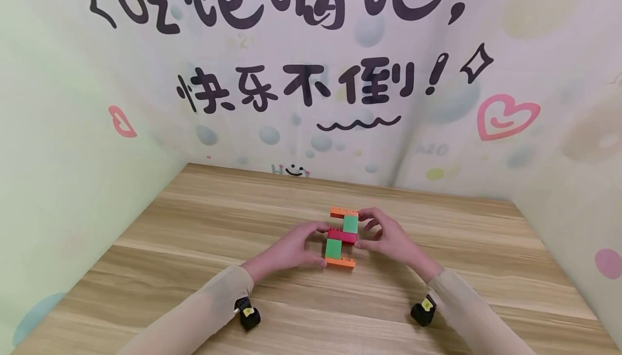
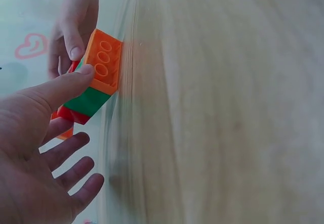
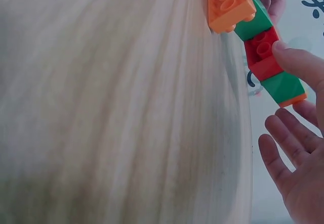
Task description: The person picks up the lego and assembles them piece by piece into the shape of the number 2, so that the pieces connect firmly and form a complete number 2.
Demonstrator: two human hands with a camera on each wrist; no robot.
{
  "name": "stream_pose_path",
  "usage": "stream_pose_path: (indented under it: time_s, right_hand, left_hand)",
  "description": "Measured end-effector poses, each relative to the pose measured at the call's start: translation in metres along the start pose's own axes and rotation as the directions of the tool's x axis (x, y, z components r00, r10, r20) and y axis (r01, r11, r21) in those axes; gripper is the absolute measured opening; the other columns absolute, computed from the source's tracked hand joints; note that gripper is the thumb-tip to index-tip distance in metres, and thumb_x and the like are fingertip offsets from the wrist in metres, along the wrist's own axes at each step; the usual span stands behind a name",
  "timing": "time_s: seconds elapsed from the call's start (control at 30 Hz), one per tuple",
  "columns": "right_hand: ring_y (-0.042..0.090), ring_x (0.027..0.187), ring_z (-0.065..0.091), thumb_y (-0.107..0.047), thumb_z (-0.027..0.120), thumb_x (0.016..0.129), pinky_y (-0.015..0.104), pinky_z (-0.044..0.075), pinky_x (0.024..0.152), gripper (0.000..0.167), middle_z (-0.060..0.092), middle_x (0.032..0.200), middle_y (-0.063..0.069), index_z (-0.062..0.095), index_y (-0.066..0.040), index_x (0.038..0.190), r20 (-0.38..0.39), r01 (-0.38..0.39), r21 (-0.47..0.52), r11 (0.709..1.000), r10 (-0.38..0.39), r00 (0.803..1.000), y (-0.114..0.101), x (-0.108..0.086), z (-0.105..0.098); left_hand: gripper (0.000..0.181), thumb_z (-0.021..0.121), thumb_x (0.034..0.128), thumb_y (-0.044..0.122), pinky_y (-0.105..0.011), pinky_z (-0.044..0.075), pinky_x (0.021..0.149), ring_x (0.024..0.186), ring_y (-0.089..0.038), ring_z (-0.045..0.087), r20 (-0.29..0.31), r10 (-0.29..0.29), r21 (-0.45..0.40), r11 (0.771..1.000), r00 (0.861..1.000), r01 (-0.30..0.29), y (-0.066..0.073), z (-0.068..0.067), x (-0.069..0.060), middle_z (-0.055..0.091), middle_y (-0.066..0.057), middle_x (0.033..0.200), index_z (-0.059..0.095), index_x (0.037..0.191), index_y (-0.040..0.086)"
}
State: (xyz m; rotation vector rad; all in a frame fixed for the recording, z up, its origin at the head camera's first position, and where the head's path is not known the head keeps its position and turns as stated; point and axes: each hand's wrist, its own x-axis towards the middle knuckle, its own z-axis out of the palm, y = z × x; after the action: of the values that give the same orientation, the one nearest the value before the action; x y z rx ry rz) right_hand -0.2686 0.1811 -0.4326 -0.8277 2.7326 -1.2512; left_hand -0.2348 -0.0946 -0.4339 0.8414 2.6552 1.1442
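A zigzag of joined toy building blocks [image 1: 342, 236] sits between my hands in the head view. Its ends are orange blocks [image 1: 340, 262], with green blocks [image 1: 333, 248] inside them and a red block at the centre. My left hand [image 1: 291, 247] pinches it from the left, thumb at the near orange block and index finger at the red one. From the right, my right hand [image 1: 391, 236] grips it, thumb on the red block [image 3: 271, 68] and index finger by the far orange block. The other fingers of both hands are spread free. Whether the blocks touch the table cannot be told.
A wood-grain table [image 1: 233, 209] lies under the hands. Behind it hangs a pale printed backdrop [image 1: 311, 144] with dark lettering and hearts, and pale walls flank both sides. Small black devices [image 1: 250, 317] sit at both wrists.
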Motion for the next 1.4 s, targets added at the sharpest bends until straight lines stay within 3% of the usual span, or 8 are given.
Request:
stream_pose_path:
  time_s: [0.2,0.57,0.8,1.03,1.4]
  right_hand:
    - [0.031,0.111,0.061,-0.03,0.085,0.077,0.042,0.055,0.084,0.068,0.06,0.133,0.011,0.052,-0.011,0.133,0.004,-0.002,-0.028,1.0,0.002,1.0,0.003,0.002,0.001]
    - [0.029,0.114,0.059,-0.036,0.084,0.078,0.045,0.053,0.089,0.066,0.063,0.129,0.008,0.056,-0.01,0.131,0.028,-0.025,-0.08,0.997,0.027,0.999,0.003,0.001,0.001]
    - [0.031,0.119,0.057,-0.041,0.082,0.078,0.054,0.049,0.098,0.068,0.064,0.13,0.009,0.057,-0.008,0.131,0.04,-0.032,-0.113,0.993,0.037,0.999,0.006,0.0,0.002]
    - [0.03,0.12,0.057,-0.045,0.082,0.078,0.054,0.047,0.101,0.068,0.064,0.13,0.008,0.058,-0.009,0.13,0.061,-0.043,-0.136,0.99,0.052,0.997,0.01,-0.002,0.003]
    - [0.028,0.119,0.057,-0.043,0.082,0.077,0.052,0.047,0.101,0.067,0.064,0.128,0.008,0.059,-0.009,0.129,0.079,-0.053,-0.12,0.991,0.063,0.995,0.013,-0.004,0.004]
  left_hand:
    - [0.073,0.085,0.0759,0.034,-0.05,0.033,0.116,0.136,-0.027,0.047,-0.018,-0.005,0.089,0.996,1.0,0.006,0.0,-0.002,-0.001,0.056,-0.004,0.144,0.053,0.139,0.018]
    - [0.075,0.085,0.0743,0.041,-0.057,0.031,0.114,0.138,-0.033,0.042,-0.015,-0.022,0.128,0.991,1.0,0.024,-0.002,-0.002,-0.003,0.054,-0.005,0.147,0.054,0.14,0.02]
    - [0.076,0.085,0.0728,0.044,-0.054,0.035,0.108,0.132,-0.03,0.041,-0.013,-0.056,0.145,0.988,0.998,0.057,-0.001,-0.001,-0.003,0.054,-0.002,0.147,0.055,0.139,0.021]
    - [0.073,0.084,0.0719,0.049,-0.044,0.038,0.099,0.12,-0.022,0.041,0.001,-0.095,0.153,0.984,0.995,0.094,0.0,-0.001,-0.004,0.055,-0.001,0.144,0.058,0.136,0.028]
    - [0.069,0.085,0.0721,0.049,-0.042,0.036,0.096,0.119,-0.022,0.039,0.008,-0.072,0.15,0.986,0.997,0.07,0.0,0.001,-0.004,0.056,-0.001,0.144,0.06,0.134,0.031]
